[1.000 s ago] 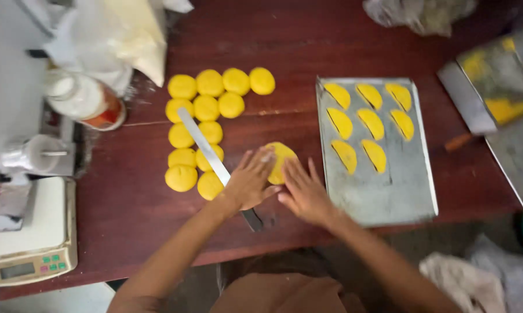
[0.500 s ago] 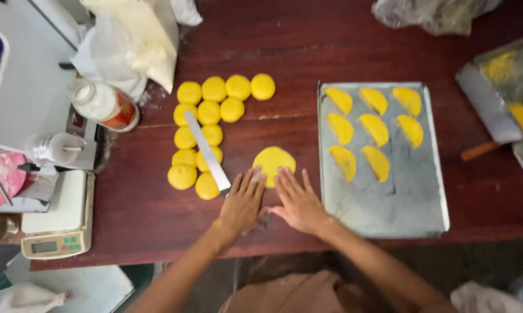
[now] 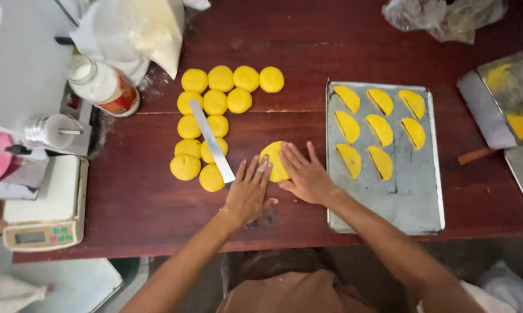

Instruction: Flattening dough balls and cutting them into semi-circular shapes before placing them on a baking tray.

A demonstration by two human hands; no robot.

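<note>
Far left of frame: a kitchen scale [image 3: 44,203] at the table edge, with a white-capped bottle [image 3: 102,87] lying above it. Left of centre: a cluster of yellow dough balls [image 3: 215,104] on the dark wooden table [image 3: 128,197], with a metal scraper [image 3: 212,141] laid diagonally across them. Centre: the left hand [image 3: 248,194], flat and open with fingers spread, grasps nothing; its fingertips rest on the lower left edge of a flattened yellow dough disc [image 3: 274,159]. The right hand [image 3: 306,177], likewise flat and open, presses on the disc's right side. Right of centre: a metal tray [image 3: 389,197] carrying eight folded yellow half-moons [image 3: 380,130] in its upper half.
</note>
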